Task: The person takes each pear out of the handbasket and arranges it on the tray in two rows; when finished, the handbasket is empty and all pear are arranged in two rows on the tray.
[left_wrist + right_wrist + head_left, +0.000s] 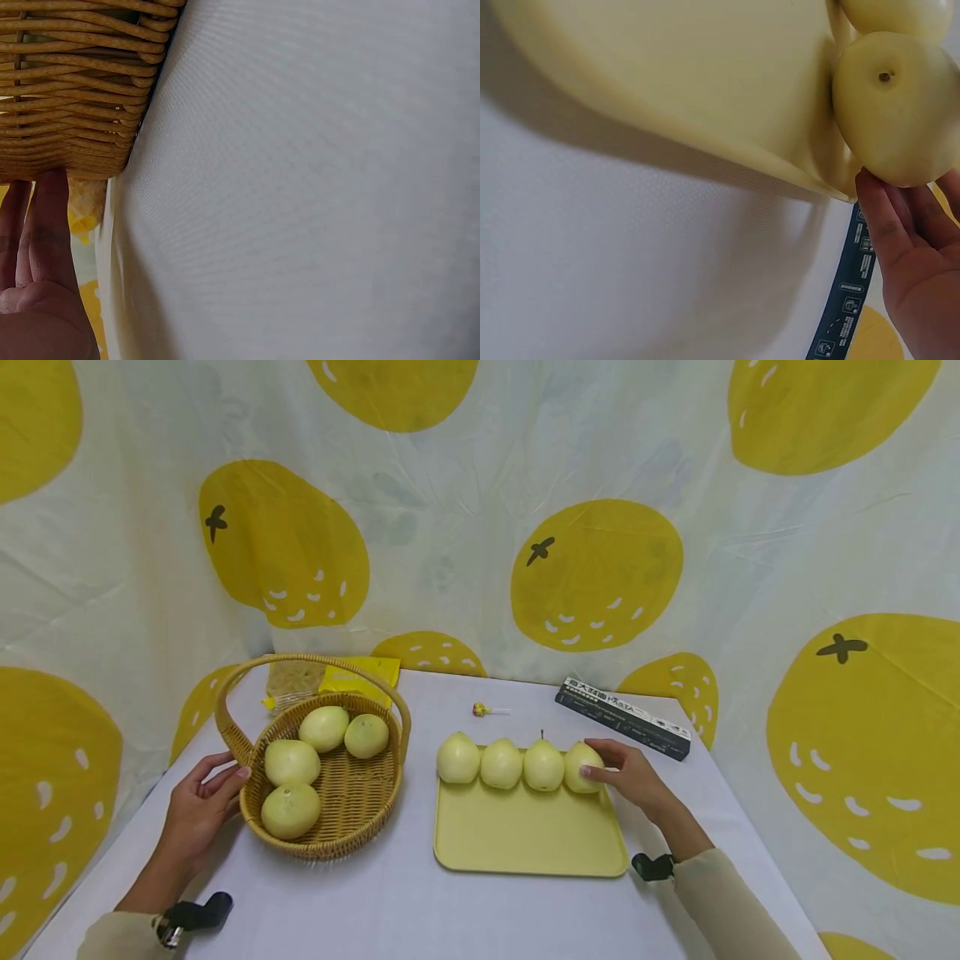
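In the head view, my right hand (626, 772) pinches the rightmost pale yellow pear (577, 767), thumb in front and fingers behind. That pear stands last in a row of several along the far edge of a yellow tray (528, 835). The right wrist view shows the fingertips against the side of the pear (896, 112). My left hand (201, 810) touches the left side of a wicker basket (360, 793) near the foot of its arched handle. Straight fingers (49, 232) meet the basket's wall in the left wrist view. Several pale yellow-green round fruits (291, 811) lie inside the basket.
Behind the basket lies a yellow packet (367, 672) beside a clear-fronted brownish one (292, 679). A lollipop (483, 710) is beyond the tray. One long dark box (622, 718) lies at the back right. Fruit-patterned cloth (450, 568) hangs around the white table (360, 910).
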Available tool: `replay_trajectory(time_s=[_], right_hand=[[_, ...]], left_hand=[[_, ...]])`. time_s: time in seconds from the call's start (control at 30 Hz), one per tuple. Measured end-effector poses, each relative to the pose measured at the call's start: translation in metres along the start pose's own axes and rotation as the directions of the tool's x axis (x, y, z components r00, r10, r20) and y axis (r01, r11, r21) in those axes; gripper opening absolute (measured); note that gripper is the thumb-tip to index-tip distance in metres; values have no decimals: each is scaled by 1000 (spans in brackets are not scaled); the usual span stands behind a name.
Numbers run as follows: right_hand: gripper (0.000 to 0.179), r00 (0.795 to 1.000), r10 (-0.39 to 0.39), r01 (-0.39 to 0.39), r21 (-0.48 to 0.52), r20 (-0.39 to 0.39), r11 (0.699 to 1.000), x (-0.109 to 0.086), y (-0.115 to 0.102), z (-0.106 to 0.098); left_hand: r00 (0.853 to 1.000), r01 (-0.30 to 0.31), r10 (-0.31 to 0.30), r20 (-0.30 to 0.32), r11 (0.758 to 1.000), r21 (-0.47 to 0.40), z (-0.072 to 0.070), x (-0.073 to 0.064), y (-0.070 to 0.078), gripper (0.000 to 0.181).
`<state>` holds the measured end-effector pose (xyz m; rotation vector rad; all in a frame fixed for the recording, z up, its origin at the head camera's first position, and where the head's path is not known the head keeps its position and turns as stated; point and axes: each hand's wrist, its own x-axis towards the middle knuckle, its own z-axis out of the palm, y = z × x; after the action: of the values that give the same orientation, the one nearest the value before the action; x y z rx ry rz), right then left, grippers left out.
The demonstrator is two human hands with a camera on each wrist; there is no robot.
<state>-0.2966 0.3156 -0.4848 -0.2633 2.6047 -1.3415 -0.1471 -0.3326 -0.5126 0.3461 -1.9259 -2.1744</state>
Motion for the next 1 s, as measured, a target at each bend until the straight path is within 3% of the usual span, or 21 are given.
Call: replay_trajectory(time_s=[0.27,0.5,0.8,1.0], right_hand=[[74,999,-7,7,0,-47,1000,-5,-3,-1],[69,983,-70,68,-19,-168,997,-13,-19,-10],[64,924,-150,180,54,-350,982,-23,-60,1],[65,880,-261,328,110,-397,938,-35,-90,18]], left_hand=[[1000,11,-11,-7,1000,24,1,0,0,40],[1000,9,-9,-5,1000,16,1,0,1,38],[1000,13,-13,-2,1000,4,-1,1,2,36],[1000,31,-31,-5,999,14,-1,0,0,36]])
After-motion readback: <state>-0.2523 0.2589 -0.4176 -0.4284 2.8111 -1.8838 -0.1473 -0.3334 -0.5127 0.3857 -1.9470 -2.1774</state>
